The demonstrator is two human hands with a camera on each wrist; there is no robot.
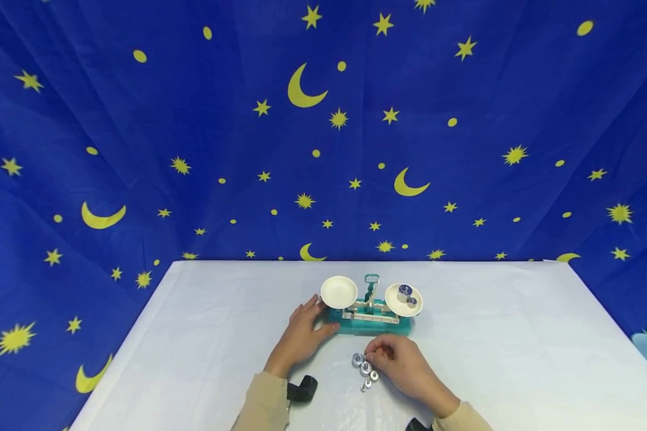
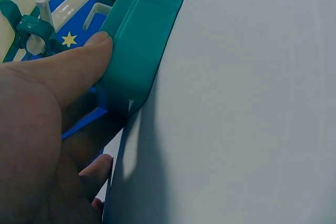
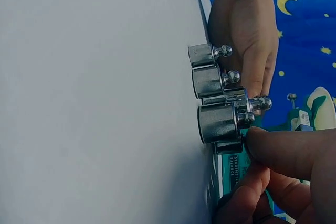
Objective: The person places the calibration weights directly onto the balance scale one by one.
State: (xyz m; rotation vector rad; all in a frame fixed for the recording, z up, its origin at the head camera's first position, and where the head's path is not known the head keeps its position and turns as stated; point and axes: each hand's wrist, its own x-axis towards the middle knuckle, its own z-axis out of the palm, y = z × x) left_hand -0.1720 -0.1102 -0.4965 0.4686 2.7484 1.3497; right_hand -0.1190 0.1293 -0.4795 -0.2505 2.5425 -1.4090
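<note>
Fabric (image 1: 356, 137) in deep blue with yellow stars and moons hangs at 12 o'clock, behind a white table (image 1: 517, 359). One teal balance (image 1: 372, 327) stands on that table, and it carries two cream pans (image 1: 338, 292), at its 10 and 2 o'clock. Two silvery weights (image 1: 405, 293), one larger than the other, sit in the 2 o'clock pan; at least five loose weights (image 1: 365, 369) of mixed sizes cluster at the balance's 6 o'clock. The left hand (image 1: 301, 338), at 8 o'clock, grips the base's end, thumb on its front edge. The right hand (image 1: 404, 364), at 5 o'clock, bends with fingers curled and fingertips at the loose cluster; I cannot tell whether thumb and forefinger pinch a weight.
</note>
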